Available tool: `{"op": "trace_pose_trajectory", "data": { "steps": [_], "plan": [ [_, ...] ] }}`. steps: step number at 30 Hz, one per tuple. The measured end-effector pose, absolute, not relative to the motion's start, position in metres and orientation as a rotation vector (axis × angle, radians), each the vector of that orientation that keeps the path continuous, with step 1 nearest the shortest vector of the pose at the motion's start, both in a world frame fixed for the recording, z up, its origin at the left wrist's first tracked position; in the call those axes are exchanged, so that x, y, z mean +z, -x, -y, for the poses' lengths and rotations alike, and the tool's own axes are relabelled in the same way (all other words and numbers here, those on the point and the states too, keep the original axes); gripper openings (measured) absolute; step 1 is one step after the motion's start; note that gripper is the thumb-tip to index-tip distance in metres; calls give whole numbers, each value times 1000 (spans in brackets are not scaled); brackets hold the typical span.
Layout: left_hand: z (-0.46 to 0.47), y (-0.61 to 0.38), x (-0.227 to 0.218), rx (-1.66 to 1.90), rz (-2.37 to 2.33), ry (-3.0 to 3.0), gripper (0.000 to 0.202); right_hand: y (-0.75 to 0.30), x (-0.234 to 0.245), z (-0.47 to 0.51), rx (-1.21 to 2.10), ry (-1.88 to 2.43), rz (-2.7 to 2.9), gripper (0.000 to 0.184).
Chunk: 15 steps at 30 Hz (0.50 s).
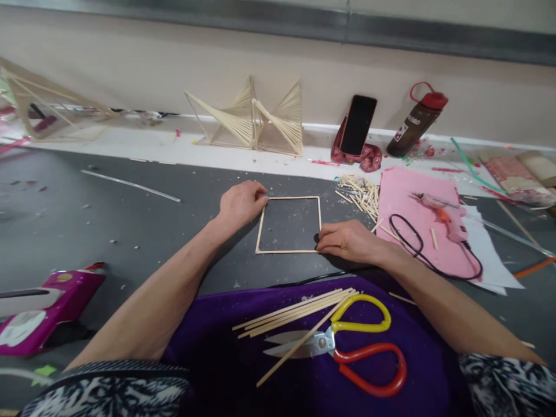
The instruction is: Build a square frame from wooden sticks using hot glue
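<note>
Nearest me, a purple cloth lies over my lap at the near edge of the dark grey desk; soft, matte pile; on it rest scissors with one yellow and one red loop handle, steel blades parted, and a loose bundle of long thin pale wooden sticks, one stick lying across the blades.

Past the cloth, mid-desk, the square frame of thin wooden sticks lies flat; four slender pale sides, dark desk showing through the middle.

My left hand is curled at the frame's far-left corner, fingertips pinching or pressing the joint; I cannot tell which. My right hand lies flat at the near-right corner, fingers pressing the stick ends down; not clenched around anything.

Risks, as I judge them: the joints look slight; uneven pressure from either hand could skew the square or pop a corner; a sleeve or wrist dragging back could sweep the loose sticks off the cloth; open blades sit close under my forearms.

Right of the frame, a heap of short cut sticks; a pink sheet carrying a pink glue gun with a black cord looping near my right wrist, a snag hazard.

Along the far edge: a fanned stick sculpture, a black phone propped upright, a dark bottle with a red cap.
</note>
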State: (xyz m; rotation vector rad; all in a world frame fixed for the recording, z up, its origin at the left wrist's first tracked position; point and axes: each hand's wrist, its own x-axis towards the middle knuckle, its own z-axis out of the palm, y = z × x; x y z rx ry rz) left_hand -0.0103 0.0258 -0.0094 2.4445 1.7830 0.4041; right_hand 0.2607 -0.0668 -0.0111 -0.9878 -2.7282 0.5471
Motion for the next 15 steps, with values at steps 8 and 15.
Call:
{"op": "trace_pose_trajectory", "data": {
  "steps": [8,15],
  "plan": [
    [-25,10,-7,352,-1779,-2478,32,-277,30,61,588,1032,2360,20],
    [-32,10,-3,247,-1807,-2479,35,-380,63,83,359,1649,2078,21]
  ]
}}
